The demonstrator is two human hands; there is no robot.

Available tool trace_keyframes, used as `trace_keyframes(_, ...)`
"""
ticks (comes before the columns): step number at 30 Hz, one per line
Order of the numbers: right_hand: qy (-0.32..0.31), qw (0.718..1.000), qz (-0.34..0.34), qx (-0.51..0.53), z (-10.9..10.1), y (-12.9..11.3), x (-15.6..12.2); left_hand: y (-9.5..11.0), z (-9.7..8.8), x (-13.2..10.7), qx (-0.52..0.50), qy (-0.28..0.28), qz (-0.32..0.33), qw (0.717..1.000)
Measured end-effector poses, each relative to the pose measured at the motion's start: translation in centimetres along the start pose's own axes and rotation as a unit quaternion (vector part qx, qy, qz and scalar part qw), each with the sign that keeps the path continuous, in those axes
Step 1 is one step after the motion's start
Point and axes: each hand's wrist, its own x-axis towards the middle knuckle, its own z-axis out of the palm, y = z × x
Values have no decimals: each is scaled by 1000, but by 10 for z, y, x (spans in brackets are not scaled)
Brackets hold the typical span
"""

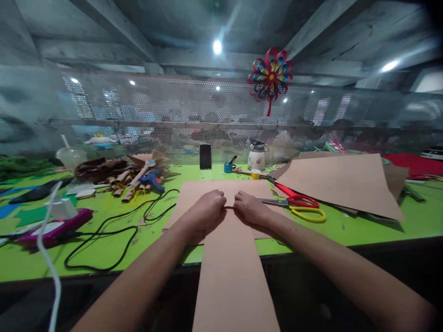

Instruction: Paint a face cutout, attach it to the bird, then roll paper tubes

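A long strip of brown paper runs from between my hands over the table's front edge towards me. At its far end my left hand is closed on the left side, and my right hand is closed on the right side. Between them the end shows a thin dark reddish edge that looks folded or curled. Beneath the hands lies a wider brown sheet. Just right of my right hand are scissors with red handles and a yellow-handled pair, partly overlapping.
Large brown sheets lie at right. A power strip, black cable, glue gun and paper rolls crowd the left. Behind stand a phone, a blue cup, a yellow spool and a jug.
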Motion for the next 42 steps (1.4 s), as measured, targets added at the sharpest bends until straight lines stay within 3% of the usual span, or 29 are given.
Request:
trace_keyframes(5, -10, 1000, -6, 4, -11, -10, -4, 9, -11, -3, 3, -22, -17, 1000)
trace_keyframes(9, -11, 999, -16, 47, -20, -18, -10, 11, -21, -5, -64, -30, -43, 997)
trace_keyframes(13, -16, 997, -15, 76, -22, -17, -15, 10, -19, -5, -118, -18, -27, 993)
trace_keyframes(18, -21, 997, -4, 69, -34, -22, -13, 12, -15, -1, -144, -49, -87, 985)
trace_keyframes(21, -24, 997, 1, 69, -42, -26, -11, 15, -15, 0, -112, -52, -42, 991)
trace_keyframes(25, -17, 998, -2, 58, -33, -21, -11, 17, -14, -7, -41, -46, 31, 998)
trace_keyframes(31, -17, 999, -21, 40, -10, -4, -11, 17, -19, -23, -35, -22, 76, 996)
trace_keyframes(42, 3, 999, -12, 51, -9, -1, -17, 18, -11, -21, -4, -50, 44, 998)
